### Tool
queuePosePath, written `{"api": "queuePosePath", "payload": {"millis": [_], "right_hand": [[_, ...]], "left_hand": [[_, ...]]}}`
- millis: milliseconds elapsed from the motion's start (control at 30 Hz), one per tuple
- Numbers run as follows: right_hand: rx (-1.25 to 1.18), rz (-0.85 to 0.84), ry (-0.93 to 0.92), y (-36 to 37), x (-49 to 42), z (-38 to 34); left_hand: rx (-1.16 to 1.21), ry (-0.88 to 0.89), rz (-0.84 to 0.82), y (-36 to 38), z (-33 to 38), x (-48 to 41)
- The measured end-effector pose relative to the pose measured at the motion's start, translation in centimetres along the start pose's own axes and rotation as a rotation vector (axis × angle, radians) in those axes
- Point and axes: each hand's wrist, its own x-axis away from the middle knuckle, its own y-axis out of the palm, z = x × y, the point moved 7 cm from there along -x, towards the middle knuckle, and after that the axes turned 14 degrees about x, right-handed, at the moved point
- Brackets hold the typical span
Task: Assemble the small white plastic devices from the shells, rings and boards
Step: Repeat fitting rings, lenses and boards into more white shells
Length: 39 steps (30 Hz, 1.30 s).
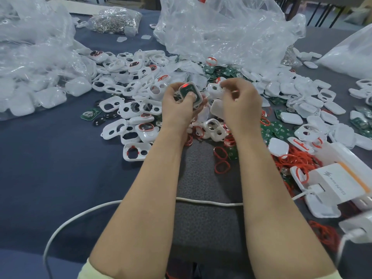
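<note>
Shell (190, 95): white, with a green board seated in it, held up at frame centre with its open side toward me, I judge for checking the fit.
Left hand (176, 109): grips the shell, thumb pressing on the board to keep it down.
Right hand (240, 103): just beside the shell, fingers curled; whether it pinches anything I cannot tell.
Red rings (222, 164): lower centre, near for the next fetch.
Loose shells (128, 109): heaped left of centre.

Right hand (239, 101) — whether its curled fingertips (225, 85) pinch anything, can't tell. Left hand (178, 106) covers the shell (199, 97) underside — board (187, 90) print inside it too small to read.
</note>
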Motion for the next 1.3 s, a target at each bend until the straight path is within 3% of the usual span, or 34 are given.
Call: {"api": "queuePosePath", "payload": {"millis": [67,267,400,900,1133,1300], "right_hand": [[0.070,0.007,0.067,-0.8,-0.4,1.2],[0.265,-0.349,0.036,1.2,0.3,1.8],[0.380,-0.419,0.032,2.1,0.3,1.8],[0.495,-0.334,0.068,2.4,0.5,2.4],[0.226,-0.118,0.082,0.3,0.1,1.2],[0.087,-0.088,-0.063,0.8,0.6,-2.0]], "left_hand": [[-0.009,0.009,0.008,-0.1,0.0,0.0],[0.032,0.008,0.056,-0.5,0.0,-0.2],[-0.009,0.038,0.039,-0.3,0.3,-0.1],[0.143,-0.091,0.096,-0.4,-0.5,-0.5],[0.201,-0.177,0.166,-0.5,-1.2,-0.7],[0.252,-0.178,0.146,0.1,-1.4,-0.4]]}}
